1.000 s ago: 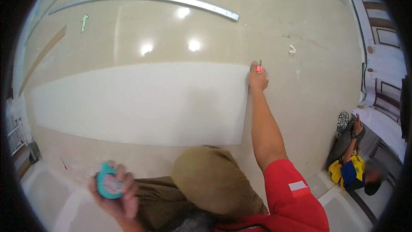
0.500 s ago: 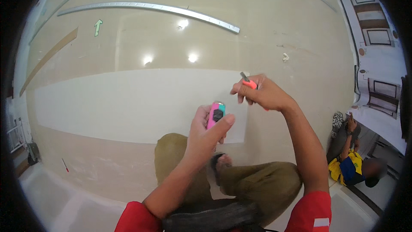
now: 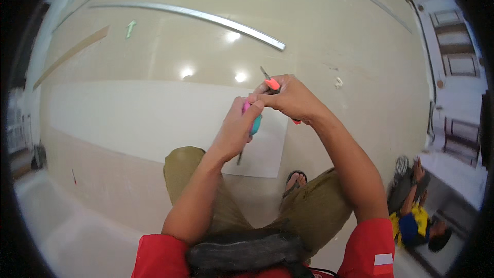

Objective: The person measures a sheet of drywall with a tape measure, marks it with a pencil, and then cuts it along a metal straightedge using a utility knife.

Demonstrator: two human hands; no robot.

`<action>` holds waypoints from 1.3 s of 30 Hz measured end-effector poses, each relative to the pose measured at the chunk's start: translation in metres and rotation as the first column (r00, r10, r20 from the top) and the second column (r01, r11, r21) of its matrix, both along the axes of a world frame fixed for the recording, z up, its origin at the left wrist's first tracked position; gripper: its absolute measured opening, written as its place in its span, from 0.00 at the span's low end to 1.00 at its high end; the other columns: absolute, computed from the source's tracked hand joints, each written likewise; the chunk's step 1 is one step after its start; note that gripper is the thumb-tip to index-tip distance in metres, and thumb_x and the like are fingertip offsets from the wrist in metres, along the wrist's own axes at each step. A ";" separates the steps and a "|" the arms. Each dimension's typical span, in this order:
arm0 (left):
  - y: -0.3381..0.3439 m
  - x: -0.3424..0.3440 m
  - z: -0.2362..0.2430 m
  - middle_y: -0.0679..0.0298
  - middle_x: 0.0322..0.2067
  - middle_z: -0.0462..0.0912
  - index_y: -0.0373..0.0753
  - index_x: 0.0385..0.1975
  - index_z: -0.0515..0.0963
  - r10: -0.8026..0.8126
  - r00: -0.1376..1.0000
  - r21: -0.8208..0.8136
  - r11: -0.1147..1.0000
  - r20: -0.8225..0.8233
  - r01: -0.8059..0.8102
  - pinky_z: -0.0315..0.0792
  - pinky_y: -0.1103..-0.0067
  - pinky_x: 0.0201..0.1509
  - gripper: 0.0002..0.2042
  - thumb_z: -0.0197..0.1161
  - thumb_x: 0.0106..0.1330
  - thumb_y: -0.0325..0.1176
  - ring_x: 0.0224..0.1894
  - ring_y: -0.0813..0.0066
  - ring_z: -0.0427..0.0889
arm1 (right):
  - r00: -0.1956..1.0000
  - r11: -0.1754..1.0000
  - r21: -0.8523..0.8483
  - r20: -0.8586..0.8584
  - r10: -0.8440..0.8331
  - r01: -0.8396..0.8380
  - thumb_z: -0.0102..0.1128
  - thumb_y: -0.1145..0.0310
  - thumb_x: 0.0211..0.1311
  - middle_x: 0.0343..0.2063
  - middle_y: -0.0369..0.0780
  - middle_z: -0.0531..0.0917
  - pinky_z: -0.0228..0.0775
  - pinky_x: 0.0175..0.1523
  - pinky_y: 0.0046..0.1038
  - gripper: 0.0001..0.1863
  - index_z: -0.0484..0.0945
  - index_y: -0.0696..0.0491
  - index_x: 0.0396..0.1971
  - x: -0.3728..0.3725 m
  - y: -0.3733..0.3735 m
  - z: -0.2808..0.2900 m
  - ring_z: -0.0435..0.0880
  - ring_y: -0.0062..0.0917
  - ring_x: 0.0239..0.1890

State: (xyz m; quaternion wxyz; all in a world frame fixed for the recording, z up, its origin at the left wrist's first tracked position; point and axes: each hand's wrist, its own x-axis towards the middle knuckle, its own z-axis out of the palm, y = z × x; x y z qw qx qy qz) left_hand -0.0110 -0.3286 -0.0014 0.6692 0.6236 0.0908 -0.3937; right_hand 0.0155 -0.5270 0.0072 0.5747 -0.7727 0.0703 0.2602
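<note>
My left hand (image 3: 237, 128) is closed around a small pink and teal case (image 3: 256, 124), which looks like a tape measure. My right hand (image 3: 293, 97) grips an orange-handled utility knife (image 3: 272, 83), its grey tip pointing up and away and another orange bit showing below the palm. The right thumb and fingertips meet the far end of the case, hiding what they pinch there. A thin dark stick (image 3: 240, 158) shows just below my left hand; whether I hold it cannot be told. Under both hands a long white sheet (image 3: 128, 113) lies on the glossy floor.
Beyond the sheet lies a long metal strip (image 3: 206, 16); a brown strip (image 3: 72, 55) is at left. A green arrow marker (image 3: 130, 29) is on the floor. A red pen-like item (image 3: 73, 176) lies near left. At right, a person (image 3: 414, 221) sits by a printed panel.
My hands have come together: the right moved left and the case was turned and raised towards it. My right fingers now touch the case. The view has shifted slightly, and my sandalled foot shows more.
</note>
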 end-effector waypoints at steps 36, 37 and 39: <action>0.057 -0.150 -0.157 0.59 0.39 0.83 0.35 0.53 0.76 -0.379 0.850 0.259 0.836 -0.367 0.484 0.79 0.73 0.42 0.26 0.55 0.75 0.54 0.40 0.72 0.83 | 0.998 0.896 -0.443 0.030 0.048 -0.030 0.69 0.48 0.62 0.30 0.46 0.88 0.76 0.44 0.36 0.25 0.86 0.60 0.34 0.011 -0.139 -0.252 0.86 0.34 0.35; 0.054 -0.169 -0.169 0.59 0.39 0.83 0.35 0.53 0.76 -0.390 0.843 0.249 0.833 -0.370 0.494 0.79 0.73 0.42 0.26 0.55 0.75 0.54 0.40 0.72 0.83 | 0.991 0.902 -0.430 0.107 0.086 -0.032 0.68 0.48 0.63 0.31 0.47 0.88 0.76 0.45 0.39 0.24 0.86 0.59 0.33 0.002 -0.141 -0.261 0.86 0.37 0.36; 0.047 -0.195 -0.177 0.59 0.40 0.82 0.33 0.57 0.73 -0.407 0.869 0.223 0.853 -0.282 0.472 0.77 0.74 0.44 0.26 0.54 0.77 0.53 0.41 0.73 0.81 | 0.980 0.906 -0.422 0.161 0.118 -0.039 0.68 0.47 0.64 0.32 0.48 0.88 0.76 0.45 0.41 0.24 0.86 0.58 0.33 -0.010 -0.137 -0.271 0.86 0.41 0.37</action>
